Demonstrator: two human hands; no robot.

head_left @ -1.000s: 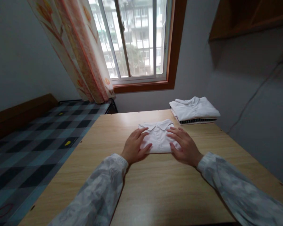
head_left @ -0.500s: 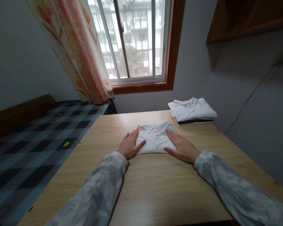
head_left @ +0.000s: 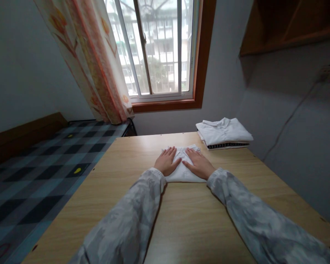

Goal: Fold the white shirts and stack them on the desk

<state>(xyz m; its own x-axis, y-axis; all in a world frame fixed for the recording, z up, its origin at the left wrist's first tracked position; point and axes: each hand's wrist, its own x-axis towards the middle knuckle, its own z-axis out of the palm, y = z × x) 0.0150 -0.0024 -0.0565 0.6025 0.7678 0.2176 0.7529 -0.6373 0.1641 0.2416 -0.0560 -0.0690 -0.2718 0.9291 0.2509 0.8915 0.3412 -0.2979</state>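
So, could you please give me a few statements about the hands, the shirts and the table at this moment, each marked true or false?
1. Both hands lie flat on the folded white shirt. True: the left hand and the right hand rest palm down on it.
2. The right hand grips a pen. False: it is open and holds nothing.
3. A stack of folded shirts sits at the far right of the wooden table. True.
4. The left hand touches that stack. False: it rests on the shirt in front, apart from the stack.
5. The curtain fully covers the window. False: it hangs drawn to the left, with the glass showing.
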